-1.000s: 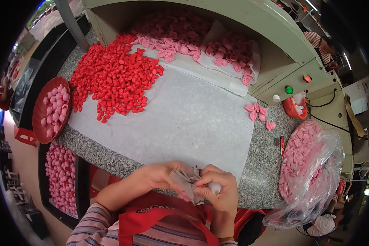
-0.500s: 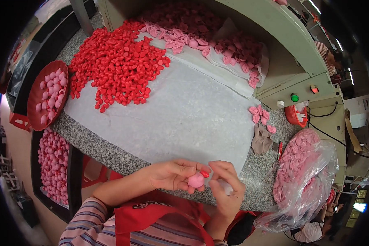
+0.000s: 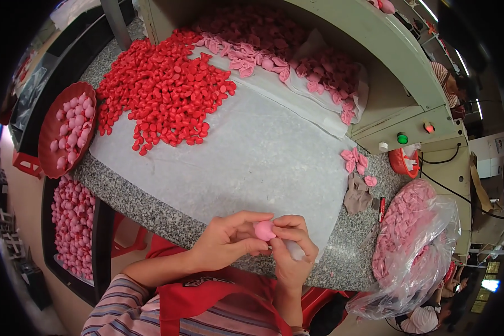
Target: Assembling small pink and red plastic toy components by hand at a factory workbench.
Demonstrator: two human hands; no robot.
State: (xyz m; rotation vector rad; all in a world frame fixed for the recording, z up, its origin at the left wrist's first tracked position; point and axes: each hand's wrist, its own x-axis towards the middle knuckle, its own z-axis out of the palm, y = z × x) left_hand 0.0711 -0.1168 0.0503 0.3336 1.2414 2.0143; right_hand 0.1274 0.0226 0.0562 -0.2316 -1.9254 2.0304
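Observation:
Near the table's front edge, my left hand (image 3: pixel 224 241) is closed on a small, round, pink, soft-looking ball (image 3: pixel 264 230). The thumb and fingertips of my right hand (image 3: pixel 294 249) pinch the same ball from its right side. A whitish patch (image 3: pixel 297 250) shows at the right hand's fingers; I cannot make out what it is. Beyond the hands, a big heap of small red knob-shaped pieces (image 3: pixel 162 89) lies on a white sheet (image 3: pixel 229 157). Limp pink pieces (image 3: pixel 353 160) rest by the sheet's right edge.
A red scalloped bowl (image 3: pixel 49 129) with pink balls stands left, above a black bin (image 3: pixel 102 241) of pink-and-red pieces. A pale green machine housing (image 3: pixel 397 61) arches over more pink pieces. At right are a clear bag (image 3: pixel 431 246), a grey-brown cloth (image 3: pixel 357 195) and a red basket (image 3: pixel 396 159).
My right hand has moved left and up to the pink ball and now grips it. The left hand has turned, lifting the ball slightly. The red piece beside the ball no longer shows.

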